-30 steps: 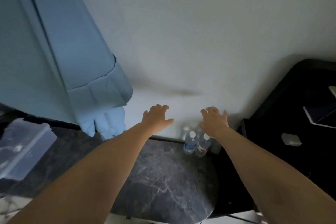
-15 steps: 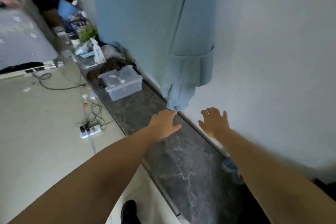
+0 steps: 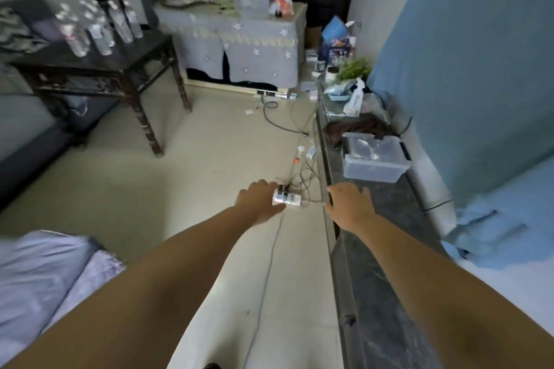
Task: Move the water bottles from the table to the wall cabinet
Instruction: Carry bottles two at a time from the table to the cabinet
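Several clear water bottles (image 3: pixel 99 27) stand upright on a dark wooden table (image 3: pixel 90 64) at the upper left, far from both hands. My left hand (image 3: pixel 260 201) is stretched out over the floor, fingers relaxed, holding nothing. My right hand (image 3: pixel 349 204) hovers over the edge of the dark marble ledge (image 3: pixel 386 263), also empty with loose fingers. No wall cabinet shows in this view.
A white power strip (image 3: pixel 286 198) with tangled cables lies on the tiled floor between my hands. On the ledge sit a clear plastic box (image 3: pixel 374 159), a dark cloth and a small plant (image 3: pixel 355 68). A cloth-covered cabinet (image 3: pixel 239 48) stands at the back. Blue curtain (image 3: pixel 479 69) hangs right; bedding lies lower left.
The view has swung left, away from the wall and the two bottles on the ledge, toward the room. The table with bottles has come into sight. Both hands stay empty and outstretched.
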Tool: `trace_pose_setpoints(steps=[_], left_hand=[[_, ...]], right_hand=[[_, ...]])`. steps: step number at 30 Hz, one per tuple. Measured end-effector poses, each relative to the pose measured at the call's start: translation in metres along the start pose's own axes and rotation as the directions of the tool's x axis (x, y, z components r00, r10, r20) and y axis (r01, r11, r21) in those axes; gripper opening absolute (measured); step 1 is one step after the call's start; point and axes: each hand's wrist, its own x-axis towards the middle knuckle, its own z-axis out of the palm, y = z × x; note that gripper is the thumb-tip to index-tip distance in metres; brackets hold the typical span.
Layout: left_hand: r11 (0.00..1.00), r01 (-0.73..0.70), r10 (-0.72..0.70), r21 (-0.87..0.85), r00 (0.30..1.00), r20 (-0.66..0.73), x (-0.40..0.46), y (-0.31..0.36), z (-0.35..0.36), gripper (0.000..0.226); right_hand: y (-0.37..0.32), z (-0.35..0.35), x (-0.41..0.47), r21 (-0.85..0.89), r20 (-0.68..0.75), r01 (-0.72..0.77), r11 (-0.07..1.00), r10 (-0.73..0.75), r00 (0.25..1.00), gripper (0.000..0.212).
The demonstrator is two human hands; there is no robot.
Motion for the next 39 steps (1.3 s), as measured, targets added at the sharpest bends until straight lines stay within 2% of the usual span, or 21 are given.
trace_pose_setpoints(steps=[8,14,18,26,39], left_hand=[[0.988,0.154,-0.154,-0.014,0.988,-0.028,0.023,-0.135,-0.045,0.059],[0.988,0.156,-0.157,-0.017,0.985,-0.065,0.050,-0.214,-0.084,0.059],[0.974,0.219,-0.222,-0.053,0.973,-0.057,0.064,-0.265,-0.101,0.058],[0.941,0.307,-0.319,-0.144,0.946,-0.067,0.119,-0.337,-0.124,0.057],[0.851,0.458,-0.501,-0.257,0.854,-0.140,0.312,-0.445,-0.215,0.050]], right_hand=[[-0.134,-0.016,0.086,-0.070,-0.014,0.142,0.987,-0.144,0.990,0.037],[-0.207,-0.027,0.153,-0.084,0.000,0.133,0.987,-0.134,0.991,0.038],[-0.259,-0.027,0.191,-0.083,0.044,0.181,0.980,-0.177,0.983,0.043],[-0.323,-0.042,0.288,-0.091,0.096,0.305,0.948,-0.297,0.950,0.043],[-0.380,-0.103,0.554,-0.135,0.086,0.447,0.884,-0.439,0.894,0.043]])
